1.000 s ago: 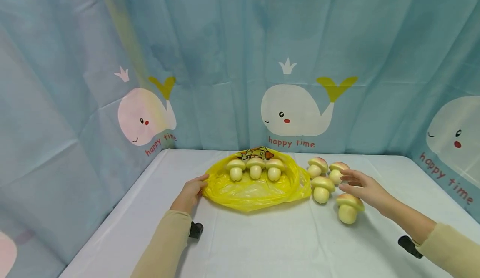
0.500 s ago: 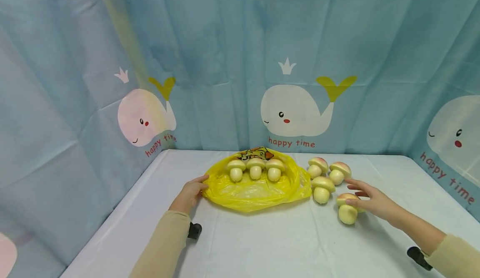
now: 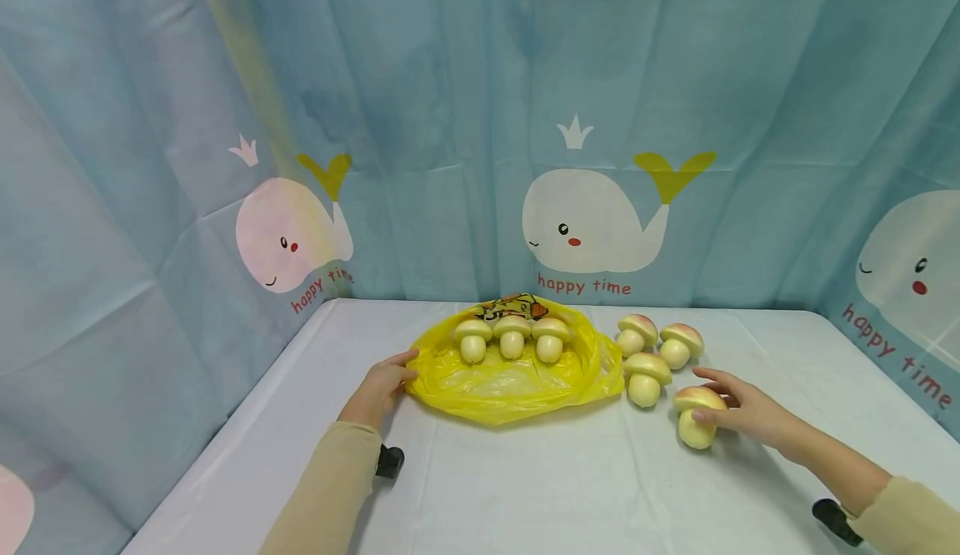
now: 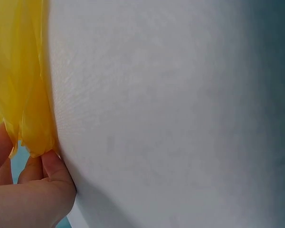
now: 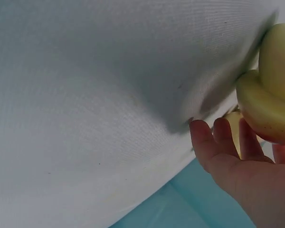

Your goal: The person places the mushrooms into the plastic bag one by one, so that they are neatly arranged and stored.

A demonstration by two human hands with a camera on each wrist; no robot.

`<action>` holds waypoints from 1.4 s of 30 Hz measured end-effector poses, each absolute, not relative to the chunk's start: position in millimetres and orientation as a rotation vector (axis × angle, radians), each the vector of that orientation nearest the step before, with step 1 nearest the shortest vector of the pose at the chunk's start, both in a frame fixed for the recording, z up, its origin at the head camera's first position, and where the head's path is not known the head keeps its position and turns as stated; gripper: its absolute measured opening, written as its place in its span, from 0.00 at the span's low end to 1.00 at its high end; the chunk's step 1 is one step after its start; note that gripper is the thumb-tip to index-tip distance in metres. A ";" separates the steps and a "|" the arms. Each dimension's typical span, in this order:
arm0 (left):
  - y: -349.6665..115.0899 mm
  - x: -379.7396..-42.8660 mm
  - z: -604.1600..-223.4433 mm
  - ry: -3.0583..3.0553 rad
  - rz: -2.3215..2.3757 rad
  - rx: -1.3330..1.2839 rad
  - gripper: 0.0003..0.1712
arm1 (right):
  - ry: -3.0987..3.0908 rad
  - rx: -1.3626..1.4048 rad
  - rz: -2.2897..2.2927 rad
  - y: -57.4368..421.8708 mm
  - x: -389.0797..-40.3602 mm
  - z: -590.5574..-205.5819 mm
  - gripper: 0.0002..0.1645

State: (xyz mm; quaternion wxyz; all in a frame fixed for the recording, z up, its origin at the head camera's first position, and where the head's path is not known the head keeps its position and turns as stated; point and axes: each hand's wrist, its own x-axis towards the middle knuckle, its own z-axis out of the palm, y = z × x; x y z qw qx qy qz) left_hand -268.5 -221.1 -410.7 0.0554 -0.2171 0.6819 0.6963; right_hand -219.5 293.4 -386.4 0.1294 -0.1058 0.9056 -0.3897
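Note:
A yellow plastic bag [image 3: 487,409] lies spread on the table with three toy mushrooms [image 3: 512,337] in a row on it. My left hand [image 3: 378,390] pinches the bag's left edge between thumb and fingers; the left wrist view shows the gathered yellow plastic [image 4: 26,95] at the fingertips. On the right, my right hand [image 3: 753,409] is at the nearest loose mushroom [image 3: 697,434], thumb in front of its stem and fingers behind the cap. In the right wrist view its fingers are extended beside the mushroom [image 5: 266,107], not curled round it.
Three more mushrooms, a rear one [image 3: 636,335], one to its right [image 3: 678,347] and one in front [image 3: 647,380], stand between the bag and my right hand. A white cloth covers the table [image 3: 525,488]. Blue whale-print curtains [image 3: 450,122] rise behind it.
My right hand has moved from beside the rear right mushroom back toward me, down to the nearest one. The left hand and the bag stay where they were.

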 end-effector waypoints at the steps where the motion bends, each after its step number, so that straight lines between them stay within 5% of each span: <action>1: -220.9 -268.4 -410.7 2.070 2.113 -0.662 0.30 | 2.633 -0.303 -1.131 293.6 -219.6 -386.7 0.49; 42: -219.5 -266.4 -408.9 2.075 2.115 -0.683 0.30 | 2.636 -0.252 -1.160 287.7 -216.9 -368.3 0.45</action>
